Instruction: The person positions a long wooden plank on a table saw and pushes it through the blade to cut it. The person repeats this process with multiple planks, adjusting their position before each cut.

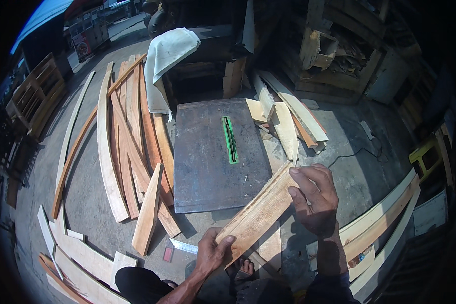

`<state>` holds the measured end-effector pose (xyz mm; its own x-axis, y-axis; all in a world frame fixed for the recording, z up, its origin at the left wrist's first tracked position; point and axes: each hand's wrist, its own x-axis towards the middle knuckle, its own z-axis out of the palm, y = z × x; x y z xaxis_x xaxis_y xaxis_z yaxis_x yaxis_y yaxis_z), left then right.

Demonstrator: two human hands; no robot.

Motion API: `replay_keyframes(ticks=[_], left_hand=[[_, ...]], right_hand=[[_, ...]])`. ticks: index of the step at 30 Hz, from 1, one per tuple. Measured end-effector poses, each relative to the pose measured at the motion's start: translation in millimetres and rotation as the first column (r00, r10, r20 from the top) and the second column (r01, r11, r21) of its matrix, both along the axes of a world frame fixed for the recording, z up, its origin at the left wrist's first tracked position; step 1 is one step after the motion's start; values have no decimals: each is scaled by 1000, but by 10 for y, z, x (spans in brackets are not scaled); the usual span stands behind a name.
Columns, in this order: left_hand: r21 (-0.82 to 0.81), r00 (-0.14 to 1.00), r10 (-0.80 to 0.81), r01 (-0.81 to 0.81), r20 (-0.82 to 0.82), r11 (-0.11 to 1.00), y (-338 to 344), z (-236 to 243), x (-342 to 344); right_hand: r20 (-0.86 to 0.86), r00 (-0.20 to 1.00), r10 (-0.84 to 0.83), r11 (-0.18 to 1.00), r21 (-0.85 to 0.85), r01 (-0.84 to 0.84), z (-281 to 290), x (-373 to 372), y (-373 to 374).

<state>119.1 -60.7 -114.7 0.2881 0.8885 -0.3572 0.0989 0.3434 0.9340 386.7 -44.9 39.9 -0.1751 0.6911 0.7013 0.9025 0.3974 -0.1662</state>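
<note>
A wooden board [261, 215] with a rough, darker edge slants up to the right in front of me. My left hand [212, 252] grips its lower end, thumb on top. At the upper end, my right hand [315, 198] holds the board's corner between thumb and fingers. Just beyond the board stands a table saw [202, 152] with a dark metal top; a green insert [230, 140] surrounds its blade slot. The board's upper part overlaps the near right corner of the saw top in view; whether they touch I cannot tell.
Long planks [131, 137] lie left of the saw, with a short pointed offcut [148, 218] nearer me. Offcuts [283, 119] are heaped at the far right. More boards [380, 218] lie at right. A pale cloth [169, 50] hangs behind the saw. A cable [357, 150] crosses the floor.
</note>
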Motion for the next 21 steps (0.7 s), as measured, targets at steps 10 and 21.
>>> replay_keyframes(ticks=[10,21], left_hand=[[-137,846,300,-267,440,954,-4,-16,255],[-80,970,119,-104,213,991,136,56,132]], right_hand=[[-920,332,-210,576,-391,-718,-1937,-930,-749],[-892,-67,-448,487,-180,-855,-1692,-963,-765]])
